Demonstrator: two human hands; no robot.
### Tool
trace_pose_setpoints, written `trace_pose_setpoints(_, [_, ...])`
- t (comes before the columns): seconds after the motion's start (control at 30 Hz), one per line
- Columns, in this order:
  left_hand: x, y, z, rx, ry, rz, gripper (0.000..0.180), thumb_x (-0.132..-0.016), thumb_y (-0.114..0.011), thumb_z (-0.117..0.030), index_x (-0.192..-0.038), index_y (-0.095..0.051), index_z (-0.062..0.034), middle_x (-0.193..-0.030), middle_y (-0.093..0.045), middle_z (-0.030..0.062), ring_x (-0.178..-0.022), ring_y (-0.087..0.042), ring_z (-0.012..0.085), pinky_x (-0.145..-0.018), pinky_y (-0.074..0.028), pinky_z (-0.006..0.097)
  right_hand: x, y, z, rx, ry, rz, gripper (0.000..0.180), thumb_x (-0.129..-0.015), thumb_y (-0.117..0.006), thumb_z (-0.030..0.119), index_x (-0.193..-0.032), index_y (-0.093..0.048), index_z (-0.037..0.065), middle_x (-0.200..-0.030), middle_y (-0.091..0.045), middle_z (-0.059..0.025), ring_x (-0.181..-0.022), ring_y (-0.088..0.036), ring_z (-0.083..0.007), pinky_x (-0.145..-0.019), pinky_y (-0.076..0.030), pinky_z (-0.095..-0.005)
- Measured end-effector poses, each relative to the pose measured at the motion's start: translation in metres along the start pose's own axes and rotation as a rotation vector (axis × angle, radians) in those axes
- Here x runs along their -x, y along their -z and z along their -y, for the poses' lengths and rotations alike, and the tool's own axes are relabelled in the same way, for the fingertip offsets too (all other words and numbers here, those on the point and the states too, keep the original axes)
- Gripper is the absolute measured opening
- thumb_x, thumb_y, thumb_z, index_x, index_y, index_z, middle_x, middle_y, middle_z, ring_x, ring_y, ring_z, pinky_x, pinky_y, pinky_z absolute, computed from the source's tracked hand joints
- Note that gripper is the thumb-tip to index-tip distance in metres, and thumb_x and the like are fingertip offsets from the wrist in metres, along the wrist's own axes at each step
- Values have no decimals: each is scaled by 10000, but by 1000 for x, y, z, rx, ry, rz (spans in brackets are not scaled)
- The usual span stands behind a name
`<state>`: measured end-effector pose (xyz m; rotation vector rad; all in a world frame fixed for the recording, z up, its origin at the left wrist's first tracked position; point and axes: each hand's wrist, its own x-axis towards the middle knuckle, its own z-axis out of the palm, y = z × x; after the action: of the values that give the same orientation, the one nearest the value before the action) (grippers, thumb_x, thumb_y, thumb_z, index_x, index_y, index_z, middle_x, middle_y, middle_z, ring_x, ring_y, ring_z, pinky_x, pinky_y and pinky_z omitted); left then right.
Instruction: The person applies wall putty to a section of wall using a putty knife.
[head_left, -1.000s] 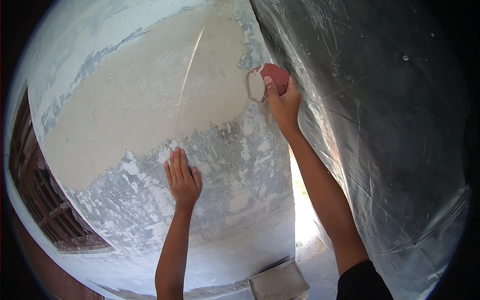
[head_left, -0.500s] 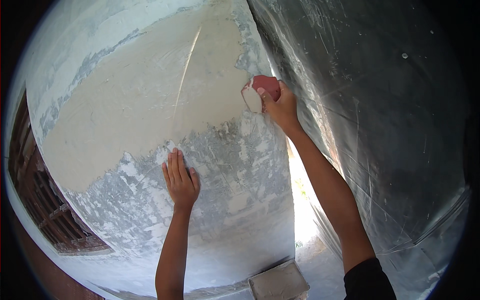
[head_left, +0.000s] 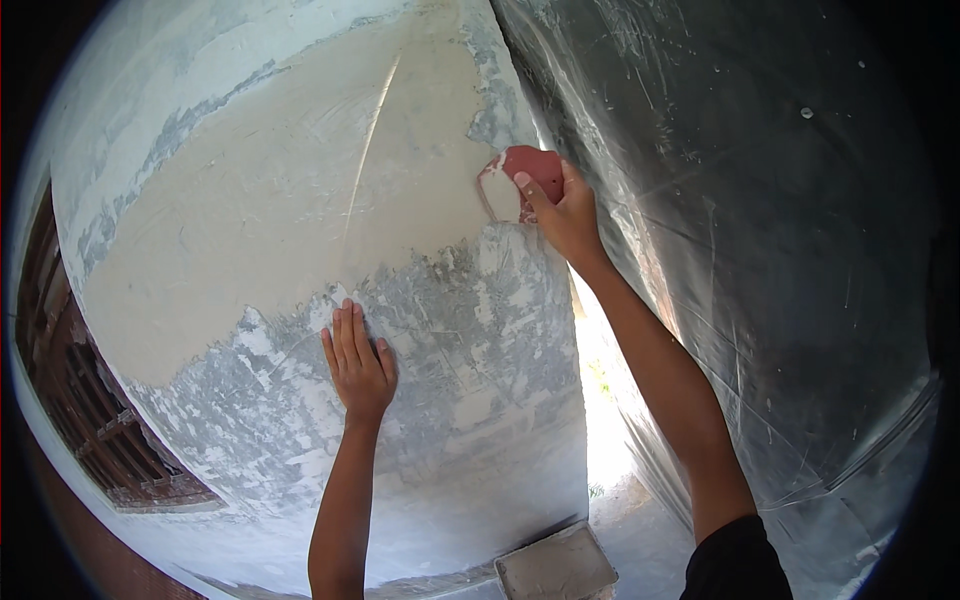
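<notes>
At six o'clock, nearest the camera, a grey rectangular tray point(head_left: 556, 570) sits low by the foot of the wall, caked with pale material. Just above it, at about seven o'clock, the left hand point(head_left: 358, 365) lies flat and wide on the wall point(head_left: 250, 230), fingers together and pointing up, holding nothing, pressed on the patchy grey-and-white zone just below the edge of the smooth cream coat. It has kept that same spot over the last second.

Farther out, toward one o'clock, the right hand point(head_left: 562, 212) is closed around a red sanding pad point(head_left: 520, 180), whose pale working face lies against the wall at the right edge of the cream patch. A second ago the pad sat a little higher and further right; it has since slid down and left along that edge, which reads as a rubbing stroke in progress over the boundary between smooth and rough plaster.

Beyond, from twelve to four o'clock, clear plastic sheeting point(head_left: 780, 250) hangs, with bright daylight showing in the gap beside the wall. At nine o'clock a brown window grille point(head_left: 90, 420) shows.
</notes>
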<state>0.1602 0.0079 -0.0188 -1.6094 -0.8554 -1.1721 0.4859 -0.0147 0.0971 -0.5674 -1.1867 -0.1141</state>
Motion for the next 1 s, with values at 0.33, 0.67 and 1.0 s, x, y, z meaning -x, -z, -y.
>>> trace_pose_setpoints(0.33, [1, -1, 2, -12, 6, 11, 512, -976, -441, -160, -1439, -425, 57, -1503, -447, 176, -1427, -381, 323, -1196, -233, 513, 9, -2, 1, -74, -49, 13, 378, -915, -730, 232, -1148, -622, -45, -972, -707, -117, -906, -687, -179, -809, -527, -299])
trace_pose_setpoints(0.67, [0, -1, 1, -12, -2, 5, 504, -977, -446, -161, -1433, -439, 53, -1500, -452, 174, -1427, -383, 318, -1196, -235, 505, 10, -10, 11, 17, 3, 87, 405, -864, -750, 262, -1087, -622, -51, -898, -704, -187, -851, -708, -262, -779, -536, -364])
trace_pose_setpoints(1.0, [1, 0, 2, -6, 5, -4, 508, -973, -450, -160, -1437, -443, 45, -1492, -467, 168, -1425, -390, 311, -1197, -238, 497, 5, -26, 18, -40, 5, 78, 370, -870, -750, 229, -1078, -619, -49, -942, -712, -196, -844, -711, -281, -767, -543, -366])
